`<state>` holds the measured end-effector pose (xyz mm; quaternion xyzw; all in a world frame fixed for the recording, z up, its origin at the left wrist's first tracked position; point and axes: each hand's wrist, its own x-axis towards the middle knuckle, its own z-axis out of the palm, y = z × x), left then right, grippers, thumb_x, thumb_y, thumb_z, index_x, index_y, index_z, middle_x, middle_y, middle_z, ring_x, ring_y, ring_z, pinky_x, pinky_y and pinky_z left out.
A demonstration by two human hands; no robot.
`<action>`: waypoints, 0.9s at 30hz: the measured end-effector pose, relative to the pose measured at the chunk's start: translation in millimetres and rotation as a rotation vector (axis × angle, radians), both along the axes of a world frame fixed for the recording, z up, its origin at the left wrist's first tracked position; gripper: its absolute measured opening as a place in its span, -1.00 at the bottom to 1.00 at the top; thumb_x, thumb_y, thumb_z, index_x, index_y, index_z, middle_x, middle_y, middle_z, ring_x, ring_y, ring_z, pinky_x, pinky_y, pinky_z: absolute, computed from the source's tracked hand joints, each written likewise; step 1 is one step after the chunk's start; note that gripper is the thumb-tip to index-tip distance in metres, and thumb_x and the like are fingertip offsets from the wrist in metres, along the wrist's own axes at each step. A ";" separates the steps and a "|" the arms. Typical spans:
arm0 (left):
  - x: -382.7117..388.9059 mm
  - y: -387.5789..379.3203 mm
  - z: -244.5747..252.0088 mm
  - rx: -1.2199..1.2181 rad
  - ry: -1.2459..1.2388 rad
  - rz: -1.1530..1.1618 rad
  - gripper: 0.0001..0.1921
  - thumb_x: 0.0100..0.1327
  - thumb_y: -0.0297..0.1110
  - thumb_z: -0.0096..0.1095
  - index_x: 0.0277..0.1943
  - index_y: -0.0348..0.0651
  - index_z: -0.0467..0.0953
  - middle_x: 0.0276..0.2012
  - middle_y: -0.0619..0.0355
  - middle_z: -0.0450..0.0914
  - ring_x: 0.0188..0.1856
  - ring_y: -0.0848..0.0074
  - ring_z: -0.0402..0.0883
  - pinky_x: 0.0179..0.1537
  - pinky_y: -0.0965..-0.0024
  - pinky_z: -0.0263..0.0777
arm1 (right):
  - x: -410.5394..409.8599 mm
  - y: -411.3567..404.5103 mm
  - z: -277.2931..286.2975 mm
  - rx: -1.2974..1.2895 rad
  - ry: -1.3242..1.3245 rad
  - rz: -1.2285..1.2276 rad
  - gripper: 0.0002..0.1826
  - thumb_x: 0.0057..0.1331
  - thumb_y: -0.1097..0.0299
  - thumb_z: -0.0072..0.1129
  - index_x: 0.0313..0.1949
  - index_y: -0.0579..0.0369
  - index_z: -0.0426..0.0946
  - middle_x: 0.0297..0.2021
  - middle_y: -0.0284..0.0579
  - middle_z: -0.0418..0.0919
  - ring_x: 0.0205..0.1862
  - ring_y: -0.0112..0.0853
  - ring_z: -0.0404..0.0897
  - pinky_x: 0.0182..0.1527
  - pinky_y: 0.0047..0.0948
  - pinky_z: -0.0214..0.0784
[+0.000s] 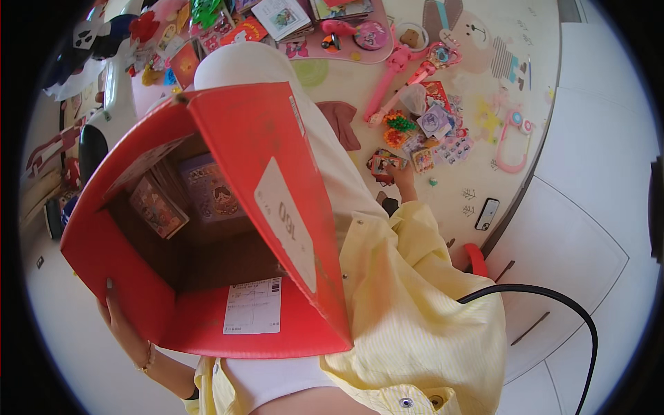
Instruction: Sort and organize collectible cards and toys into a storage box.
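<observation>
A red cardboard box lies open on my lap, its mouth facing up at me and its flaps spread. My left hand holds the box by a flap on the left, fingers partly behind it. Inside lie several small books or card packs and a purple illustrated booklet. On the floor mat to the right, my right hand has its fingers on a small stack of red picture cards or little packs. A sheet of small stickers and a patterned small pack lie just beyond it.
Pink toy wands, orange and green spiky toys and a pink headband-like toy lie on the printed mat. A phone rests near its right edge. Books and trinkets crowd a pink tray. A black cable curves at my right.
</observation>
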<state>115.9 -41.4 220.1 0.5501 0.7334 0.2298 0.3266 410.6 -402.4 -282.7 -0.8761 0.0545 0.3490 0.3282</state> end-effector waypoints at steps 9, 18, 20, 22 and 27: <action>0.6 -14.9 14.1 0.027 -0.074 0.094 -0.65 0.26 -0.34 -0.01 0.07 -0.28 0.37 0.01 0.01 0.40 0.00 0.41 0.43 -0.02 0.45 0.35 | -33.9 27.9 -9.4 -0.375 -0.192 0.177 -0.18 -0.22 0.07 0.40 -0.05 0.40 0.31 -0.07 0.16 0.42 0.00 -0.15 0.44 -0.02 -0.38 0.31; 21.6 -20.2 18.8 -0.257 -0.196 -0.414 -0.62 0.24 -0.51 -0.02 0.12 -0.34 0.27 -0.08 0.22 0.43 -0.11 0.68 0.36 -0.08 0.60 0.27 | 83.8 -20.9 58.2 0.425 0.135 0.124 -0.81 0.19 0.28 0.04 -0.31 0.06 0.56 -0.48 -0.30 0.44 -0.50 -0.55 0.39 -0.49 -0.64 0.27; 28.3 -15.3 20.3 -0.291 -0.194 -0.504 -0.54 0.25 -0.52 -0.07 0.22 -0.31 0.13 -0.07 0.17 0.42 -0.10 0.65 0.36 -0.07 0.58 0.27 | 113.6 28.9 206.8 0.510 -0.055 -0.012 -0.68 0.18 0.28 0.08 -0.14 0.21 0.41 -0.40 -0.20 0.45 -0.37 -0.49 0.41 -0.32 -0.56 0.29; 29.1 -6.3 23.7 -0.216 -0.066 -0.710 -0.47 0.25 -0.51 -0.08 0.28 -0.26 0.01 -0.06 0.12 0.42 -0.11 0.62 0.38 -0.09 0.54 0.30 | 131.6 77.6 348.6 0.638 -0.373 -0.025 -0.76 0.31 0.42 -0.17 -0.09 0.24 0.34 -0.42 -0.25 0.42 -0.37 -0.65 0.34 -0.31 -0.68 0.23; 22.5 9.3 18.2 -0.144 -0.208 -0.742 -0.42 0.26 -0.47 -0.09 0.31 -0.18 -0.07 -0.09 0.11 0.43 -0.20 0.62 0.45 -0.24 0.53 0.41 | 52.5 174.0 541.3 0.934 0.025 0.792 -0.69 0.28 0.34 -0.15 -0.05 0.28 0.32 -0.32 -0.16 0.46 -0.25 -0.48 0.44 -0.15 -0.53 0.28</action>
